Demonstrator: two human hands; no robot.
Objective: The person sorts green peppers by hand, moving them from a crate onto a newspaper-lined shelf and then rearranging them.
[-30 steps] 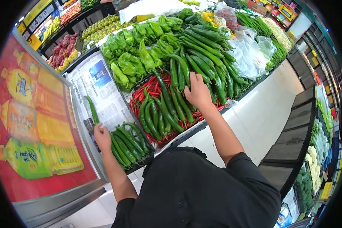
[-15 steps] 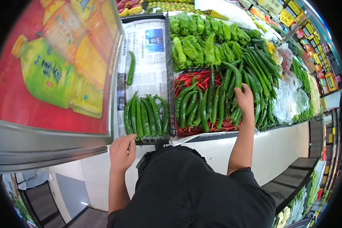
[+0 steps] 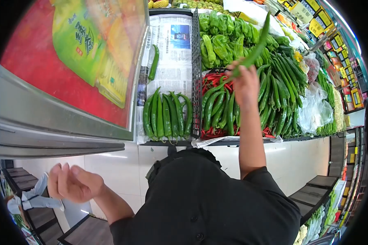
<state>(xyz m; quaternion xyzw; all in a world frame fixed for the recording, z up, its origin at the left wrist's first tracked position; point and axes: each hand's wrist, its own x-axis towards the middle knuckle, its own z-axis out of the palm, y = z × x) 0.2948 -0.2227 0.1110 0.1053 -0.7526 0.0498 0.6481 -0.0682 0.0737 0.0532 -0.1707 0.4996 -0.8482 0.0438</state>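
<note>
My right hand is closed around the lower end of a long green chili pepper, whose other end points up and away, above the heaped vegetables. Below that hand are more long green chili peppers lying on small red chilies. My left hand hangs over the floor at the lower left, its fingers loosely curled and apart, holding nothing. A neat row of green chili peppers lies on the newspaper-lined tray, with a single green chili pepper farther back.
A black crate divider separates the tray from the heaped peppers. Green bell peppers fill the back; plastic bags lie at the right. A framed drink poster stands at the left. Another person's legs show at lower left.
My right hand has lifted a long green chili pepper off the heap and moved left with it. My left hand has swung away from the tray's front edge, down and to the left.
</note>
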